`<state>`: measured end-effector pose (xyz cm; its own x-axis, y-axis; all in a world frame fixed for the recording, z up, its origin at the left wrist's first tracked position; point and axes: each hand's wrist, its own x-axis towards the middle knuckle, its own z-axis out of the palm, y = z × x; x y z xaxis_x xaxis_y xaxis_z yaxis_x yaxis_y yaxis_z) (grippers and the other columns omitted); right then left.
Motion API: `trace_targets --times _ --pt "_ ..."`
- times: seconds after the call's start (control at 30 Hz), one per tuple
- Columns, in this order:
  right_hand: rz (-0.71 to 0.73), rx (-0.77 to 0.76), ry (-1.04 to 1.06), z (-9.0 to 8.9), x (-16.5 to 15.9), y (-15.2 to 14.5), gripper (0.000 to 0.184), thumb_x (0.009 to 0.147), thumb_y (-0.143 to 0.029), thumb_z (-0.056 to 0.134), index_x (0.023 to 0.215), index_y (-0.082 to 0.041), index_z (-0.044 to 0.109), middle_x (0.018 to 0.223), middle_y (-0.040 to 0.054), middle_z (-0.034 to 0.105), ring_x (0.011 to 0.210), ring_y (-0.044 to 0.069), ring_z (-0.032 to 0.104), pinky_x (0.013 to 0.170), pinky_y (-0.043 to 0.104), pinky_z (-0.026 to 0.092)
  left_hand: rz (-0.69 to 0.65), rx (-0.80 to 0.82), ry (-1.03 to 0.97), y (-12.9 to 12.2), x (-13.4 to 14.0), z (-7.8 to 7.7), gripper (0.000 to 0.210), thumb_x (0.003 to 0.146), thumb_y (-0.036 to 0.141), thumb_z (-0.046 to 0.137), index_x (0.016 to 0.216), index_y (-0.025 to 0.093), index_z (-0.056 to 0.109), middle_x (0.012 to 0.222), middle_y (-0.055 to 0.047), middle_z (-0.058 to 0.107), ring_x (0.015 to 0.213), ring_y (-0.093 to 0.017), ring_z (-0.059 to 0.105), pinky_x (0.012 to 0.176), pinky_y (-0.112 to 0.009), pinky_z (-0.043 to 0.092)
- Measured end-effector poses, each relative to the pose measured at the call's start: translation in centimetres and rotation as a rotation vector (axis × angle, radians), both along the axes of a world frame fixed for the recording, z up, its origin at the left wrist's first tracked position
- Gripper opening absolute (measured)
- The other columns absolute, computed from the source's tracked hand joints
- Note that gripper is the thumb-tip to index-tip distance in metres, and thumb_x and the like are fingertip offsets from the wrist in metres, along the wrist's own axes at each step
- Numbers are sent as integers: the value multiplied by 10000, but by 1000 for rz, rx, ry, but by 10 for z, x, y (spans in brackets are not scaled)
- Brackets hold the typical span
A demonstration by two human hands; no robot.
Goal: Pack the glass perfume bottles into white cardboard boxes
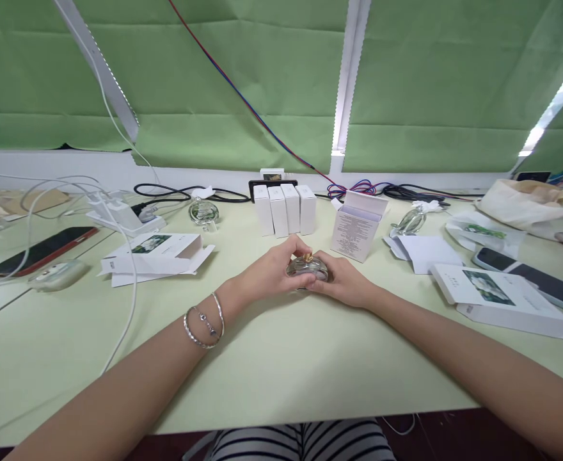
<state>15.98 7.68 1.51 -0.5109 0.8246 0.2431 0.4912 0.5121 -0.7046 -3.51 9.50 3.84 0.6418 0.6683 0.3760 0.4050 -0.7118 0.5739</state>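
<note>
Between my two hands, low over the middle of the table, is a rounded clear glass perfume bottle (pixel 309 267) with a gold neck on top. My left hand (pixel 280 267) wraps its fingers and thumb around the left side. On the other side my right hand (pixel 343 280) grips it, with the thumb at the front. Both hands are closed on the glass, and parts of the bottle are hidden behind the fingers. Just beyond my right hand stands an open white carton (pixel 357 228) with printed text and raised flaps.
Several small white boxes (pixel 277 210) stand in a row in front of a dark phone. More glass bottles sit left (pixel 203 212) and right (pixel 411 219). Flattened cartons lie left (pixel 154 254) and right (pixel 495 298). A white cable (pixel 130 288) crosses the left side; a phone (pixel 540 278) lies right.
</note>
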Motion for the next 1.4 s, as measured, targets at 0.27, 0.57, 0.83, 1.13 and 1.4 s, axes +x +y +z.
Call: trace_targets --times 0.27,0.57,0.83,1.13,1.4 --pt "1 -6 7 2 0 -1 282 780 -433 593 911 -214 472 708 -26 573 612 145 509 548 232 341 -2 -30 -71 0 2 -2 336 743 340 640 955 233 403 945 -9 518 881 -153 560 736 -297 489" --pt "4 -8 1 1 0 0 307 779 -462 590 916 -215 472 720 -22 581 627 148 513 558 233 339 7 -6 -13 1 -1 -3 341 764 344 619 1005 235 404 984 -23 530 886 -160 564 758 -320 491" --pt "0 1 1 1 0 0 315 782 -476 581 913 -211 471 721 -19 580 629 147 512 565 235 345 7 -24 -54 0 1 -4 356 747 342 626 997 228 400 988 -32 543 925 -174 570 755 -313 497" --pt "3 -3 1 0 0 1 301 782 -463 585 912 -217 469 688 -35 559 606 140 505 562 234 346 -3 1 -28 0 -1 -7 340 768 349 615 1022 232 421 931 -16 575 774 -146 577 710 -319 481" --pt "-1 13 -1 0 1 0 309 784 -461 581 941 -215 482 724 -19 576 628 151 516 568 239 357 27 -45 -67 1 1 -6 361 739 341 639 985 230 400 955 -18 530 839 -151 564 721 -300 475"
